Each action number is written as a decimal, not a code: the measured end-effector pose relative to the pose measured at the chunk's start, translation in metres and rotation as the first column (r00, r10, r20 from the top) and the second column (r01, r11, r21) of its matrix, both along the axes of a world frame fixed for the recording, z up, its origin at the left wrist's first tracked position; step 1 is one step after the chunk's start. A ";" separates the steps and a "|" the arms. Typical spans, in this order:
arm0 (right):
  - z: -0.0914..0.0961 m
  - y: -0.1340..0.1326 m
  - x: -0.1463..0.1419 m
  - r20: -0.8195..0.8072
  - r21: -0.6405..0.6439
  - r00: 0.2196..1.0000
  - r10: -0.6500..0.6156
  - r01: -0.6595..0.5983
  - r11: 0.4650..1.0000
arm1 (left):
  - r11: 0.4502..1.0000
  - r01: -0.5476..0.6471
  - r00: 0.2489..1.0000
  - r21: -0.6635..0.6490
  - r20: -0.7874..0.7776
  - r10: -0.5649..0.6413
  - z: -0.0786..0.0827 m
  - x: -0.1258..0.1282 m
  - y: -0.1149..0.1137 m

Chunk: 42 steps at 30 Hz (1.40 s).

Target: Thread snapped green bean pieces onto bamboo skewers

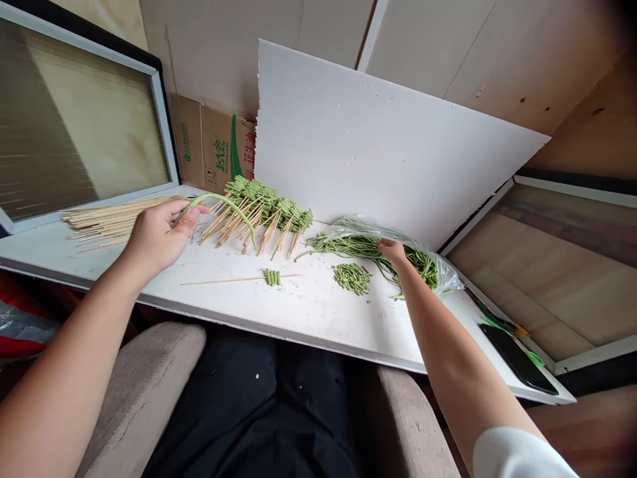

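My left hand (166, 229) is closed on one end of a green long bean (226, 199), which arches to the right and droops over the skewers. My right hand (392, 252) reaches into the open plastic bag (450, 275) of long beans (361, 245), its fingers curled closed among them; how many they grip is hidden. Between the hands, a bamboo skewer (223, 281) lies on the table with several short bean pieces (273, 277) threaded on it. A small heap of cut bean pieces (352, 278) lies just in front of the bag.
Finished bean skewers (269, 202) are piled at the back, beside a bundle of bare skewers (107, 222). A cardboard box (212, 143) and a white board (378, 139) stand behind the white table (318, 322). A black phone (517, 357) lies at the right end.
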State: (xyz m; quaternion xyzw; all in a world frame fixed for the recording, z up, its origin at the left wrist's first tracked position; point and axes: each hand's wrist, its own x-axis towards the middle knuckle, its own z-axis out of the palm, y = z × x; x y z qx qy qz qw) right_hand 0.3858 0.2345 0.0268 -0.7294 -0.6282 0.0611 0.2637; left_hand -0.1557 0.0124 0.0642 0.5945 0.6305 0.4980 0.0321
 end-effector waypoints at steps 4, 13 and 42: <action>0.012 -0.034 -0.015 -0.066 -0.007 0.995 0.077 -0.077 0.997 | 0.986 0.113 0.994 0.127 -0.009 -0.113 0.002 0.000 0.004; 0.046 -0.156 -0.140 -0.130 0.178 0.689 0.713 -0.691 0.700 | 0.956 0.268 0.961 0.121 -0.096 -0.258 0.022 0.028 0.019; 0.022 -0.229 -0.195 -0.205 0.684 0.574 0.792 -0.495 0.536 | 0.795 0.376 0.832 -0.475 -0.204 -0.515 -0.025 0.045 0.007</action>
